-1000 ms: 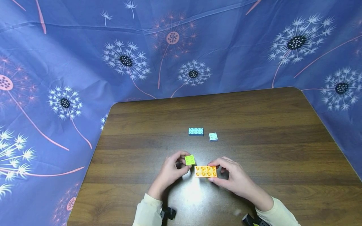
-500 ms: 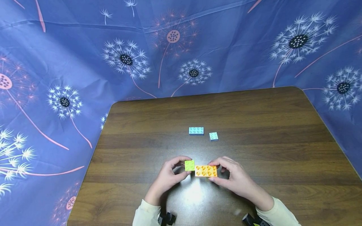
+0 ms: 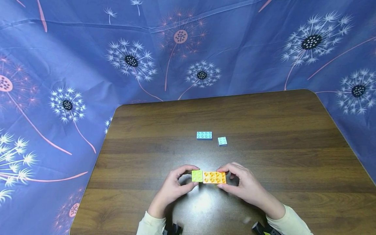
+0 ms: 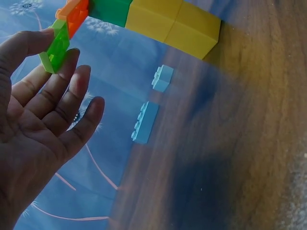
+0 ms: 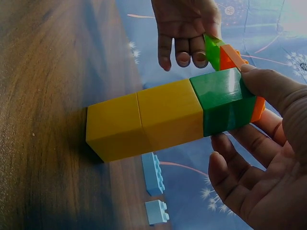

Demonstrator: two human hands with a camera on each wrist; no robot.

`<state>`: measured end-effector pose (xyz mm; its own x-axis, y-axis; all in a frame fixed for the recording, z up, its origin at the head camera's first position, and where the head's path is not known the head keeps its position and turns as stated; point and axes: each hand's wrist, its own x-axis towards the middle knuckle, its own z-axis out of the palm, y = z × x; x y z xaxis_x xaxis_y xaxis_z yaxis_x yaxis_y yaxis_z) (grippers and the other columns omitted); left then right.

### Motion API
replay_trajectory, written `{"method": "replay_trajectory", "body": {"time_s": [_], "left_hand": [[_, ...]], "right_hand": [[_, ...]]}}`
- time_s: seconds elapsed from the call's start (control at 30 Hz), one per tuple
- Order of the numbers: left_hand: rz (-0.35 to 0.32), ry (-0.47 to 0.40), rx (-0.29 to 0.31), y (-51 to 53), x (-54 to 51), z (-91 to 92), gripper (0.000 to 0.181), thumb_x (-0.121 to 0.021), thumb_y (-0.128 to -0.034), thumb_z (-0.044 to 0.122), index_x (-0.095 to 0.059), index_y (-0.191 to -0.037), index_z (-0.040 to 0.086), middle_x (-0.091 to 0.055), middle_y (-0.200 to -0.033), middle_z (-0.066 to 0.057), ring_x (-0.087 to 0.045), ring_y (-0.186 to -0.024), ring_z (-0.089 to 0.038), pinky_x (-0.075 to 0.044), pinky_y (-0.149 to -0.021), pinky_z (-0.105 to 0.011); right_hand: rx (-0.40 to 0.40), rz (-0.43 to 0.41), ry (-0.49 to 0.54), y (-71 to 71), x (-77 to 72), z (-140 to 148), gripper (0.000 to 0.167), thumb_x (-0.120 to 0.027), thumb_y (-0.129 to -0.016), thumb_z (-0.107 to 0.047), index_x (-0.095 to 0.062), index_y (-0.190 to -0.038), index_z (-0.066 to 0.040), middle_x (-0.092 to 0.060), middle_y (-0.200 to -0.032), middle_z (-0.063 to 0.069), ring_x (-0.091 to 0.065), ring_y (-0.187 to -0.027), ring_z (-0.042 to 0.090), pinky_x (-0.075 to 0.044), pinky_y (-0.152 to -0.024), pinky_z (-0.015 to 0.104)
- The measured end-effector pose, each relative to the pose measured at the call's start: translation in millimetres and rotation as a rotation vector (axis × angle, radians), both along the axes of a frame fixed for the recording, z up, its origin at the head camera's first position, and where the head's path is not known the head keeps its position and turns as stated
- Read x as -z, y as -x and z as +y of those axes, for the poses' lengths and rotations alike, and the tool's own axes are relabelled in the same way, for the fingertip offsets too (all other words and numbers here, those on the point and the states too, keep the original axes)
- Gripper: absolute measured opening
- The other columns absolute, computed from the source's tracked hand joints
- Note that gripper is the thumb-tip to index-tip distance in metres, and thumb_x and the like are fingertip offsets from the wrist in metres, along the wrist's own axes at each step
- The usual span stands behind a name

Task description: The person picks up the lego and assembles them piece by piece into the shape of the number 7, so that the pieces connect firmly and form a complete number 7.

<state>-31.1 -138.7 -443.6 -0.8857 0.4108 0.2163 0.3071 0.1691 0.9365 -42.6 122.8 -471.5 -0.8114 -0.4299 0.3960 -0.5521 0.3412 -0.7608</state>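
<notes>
My left hand (image 3: 173, 187) pinches a lime-green 2x2 building brick (image 3: 197, 176) between thumb and fingertips, its other fingers spread in the left wrist view. The brick is beside the left end of an orange 2x4 brick (image 3: 214, 177); whether they join is hard to tell. In the right wrist view, the orange brick tops a stack: a dark green block (image 5: 223, 100) and two yellow blocks (image 5: 144, 115), the lowest at the wooden tabletop. With thumb and fingers, my right hand (image 3: 243, 185) grips the stack near its top. From the head view the lower blocks are hidden.
Farther back on the wooden table (image 3: 135, 130) lie a light blue 2x4 brick (image 3: 204, 135) and a light blue 2x2 brick (image 3: 222, 141). A blue cloth (image 3: 88, 49) with dandelion prints hangs behind and left of the table.
My left hand has brought the lime-green brick toward me, from behind the orange brick's left corner to level with its left end. My right hand has stayed almost still.
</notes>
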Motion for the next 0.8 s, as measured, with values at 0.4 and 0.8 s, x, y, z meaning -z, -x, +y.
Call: {"method": "replay_trajectory", "body": {"time_s": [0.4, 0.8], "left_hand": [[-0.005, -0.078, 0.039, 2.0, 32.2, -3.7, 0.036, -0.071, -0.0835, -0.005, -0.061, -0.118, 0.001, -0.070, -0.100, -0.014, -0.065, -0.096, -0.014, -0.051, -0.092, -0.034], [-0.121, -0.226, 0.113, 1.9, 39.2, -0.4, 0.041, -0.066, -0.0850, -0.009, -0.054, -0.124, -0.008, -0.066, -0.105, -0.026, -0.065, -0.101, -0.015, -0.052, -0.092, -0.034]], "right_hand": [[-0.007, 0.039, 0.023, 1.0, 0.7, -0.2, 0.045, -0.087, -0.069, -0.013, -0.067, -0.109, -0.022, -0.068, -0.102, -0.008, -0.055, -0.079, 0.010, -0.045, -0.064, 0.025], [-0.009, 0.029, 0.017, 1.2, -0.2, -0.1, 0.044, -0.086, -0.071, -0.013, -0.067, -0.109, -0.023, -0.067, -0.102, -0.009, -0.056, -0.079, 0.010, -0.046, -0.064, 0.025]]}}
